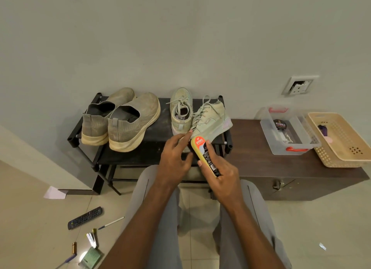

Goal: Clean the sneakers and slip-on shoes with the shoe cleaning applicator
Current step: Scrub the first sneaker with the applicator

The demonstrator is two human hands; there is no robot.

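Observation:
A pair of beige knit slip-on shoes (128, 120) stands on the left of a black shoe rack (156, 134). Two pale green lace-up sneakers are on the right: one upright (180, 110), the other (210, 118) tipped on its side. My right hand (220, 176) grips the shoe cleaning applicator (204, 154), a yellow bottle with a red and black label, its top end just under the tipped sneaker's sole. My left hand (174, 160) touches that sneaker's heel end with fingers spread, right beside the applicator.
A dark wooden cabinet (281, 168) to the right carries a clear plastic box (289, 132) with a polish tin and a beige perforated basket (341, 140). A wall socket (300, 85) sits above. A remote (85, 217), pen, batteries and small items lie on the floor at left.

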